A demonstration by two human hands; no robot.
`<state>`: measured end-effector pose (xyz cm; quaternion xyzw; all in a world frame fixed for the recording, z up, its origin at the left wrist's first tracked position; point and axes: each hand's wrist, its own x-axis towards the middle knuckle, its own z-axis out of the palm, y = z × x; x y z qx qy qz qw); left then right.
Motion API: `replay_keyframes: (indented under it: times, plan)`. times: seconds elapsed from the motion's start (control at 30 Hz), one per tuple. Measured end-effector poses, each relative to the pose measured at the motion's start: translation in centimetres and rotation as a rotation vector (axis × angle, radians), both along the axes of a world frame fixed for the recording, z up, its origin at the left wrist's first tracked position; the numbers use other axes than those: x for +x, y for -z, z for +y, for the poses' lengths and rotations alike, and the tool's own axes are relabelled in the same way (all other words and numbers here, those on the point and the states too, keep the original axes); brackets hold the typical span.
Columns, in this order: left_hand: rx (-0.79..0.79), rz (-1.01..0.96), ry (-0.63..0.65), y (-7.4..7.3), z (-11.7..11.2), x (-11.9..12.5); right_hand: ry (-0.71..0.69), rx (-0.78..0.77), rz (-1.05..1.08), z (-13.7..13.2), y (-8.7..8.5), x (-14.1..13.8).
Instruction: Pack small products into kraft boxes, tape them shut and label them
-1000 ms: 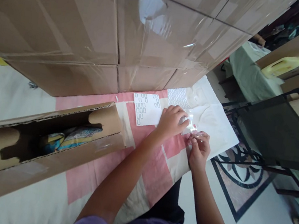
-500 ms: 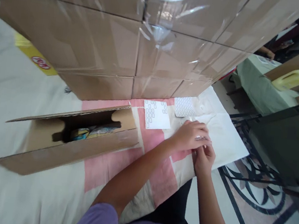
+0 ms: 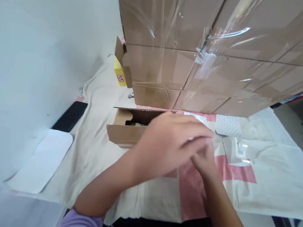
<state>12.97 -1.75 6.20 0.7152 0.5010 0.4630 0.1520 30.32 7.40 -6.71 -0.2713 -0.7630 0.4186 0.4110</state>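
Observation:
My left hand (image 3: 168,142) is raised above the cloth, fingers bent and pressed together, blurred by motion. Its fingertips meet my right hand (image 3: 203,155), whose fingers are closed and partly hidden behind them. A tiny white glint shows between the left fingers; what it is cannot be made out. Behind and below the left hand lies an open cardboard box (image 3: 123,134) on its long side, its right part covered by the hand. To the right of the hands sits a clear plastic packaging piece (image 3: 237,151). A label sheet (image 3: 198,116) is mostly hidden behind the left hand.
Stacked, tape-wrapped cartons (image 3: 215,73) form a wall at the back. Beside them stands a yellow box (image 3: 120,74). At the left are a dark phone-like slab (image 3: 70,116) and a white sheet (image 3: 41,160). A patterned sheet (image 3: 228,125) lies back right on the cloth (image 3: 275,193).
The view has swung left. Both hands have lifted from the cloth on the right and moved left, still together, partly covering the cardboard box. The clear plastic piece is now uncovered.

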Motion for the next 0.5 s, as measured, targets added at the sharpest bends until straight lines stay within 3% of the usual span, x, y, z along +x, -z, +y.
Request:
replay_keyframes:
  times: [0.1, 0.2, 0.33, 0.5]
  plan:
    - [-0.094, -0.082, -0.239, 0.1, -1.4, -4.4, -0.16, 0.118, -0.021, 0.5, -0.4, -4.1]
    - [-0.182, -0.223, -0.391, 0.5, -1.9, -8.1, -0.18, 0.16, -0.04, 1.5, -0.4, -6.7]
    - [-0.221, -0.294, -0.479, 1.3, -1.3, -11.5, -0.214, 0.139, -0.015, 3.1, -0.3, -7.8]
    - [-0.235, -0.307, -0.514, 2.3, 0.2, -13.2, -0.254, 0.06, 0.013, 4.7, -0.6, -9.6]
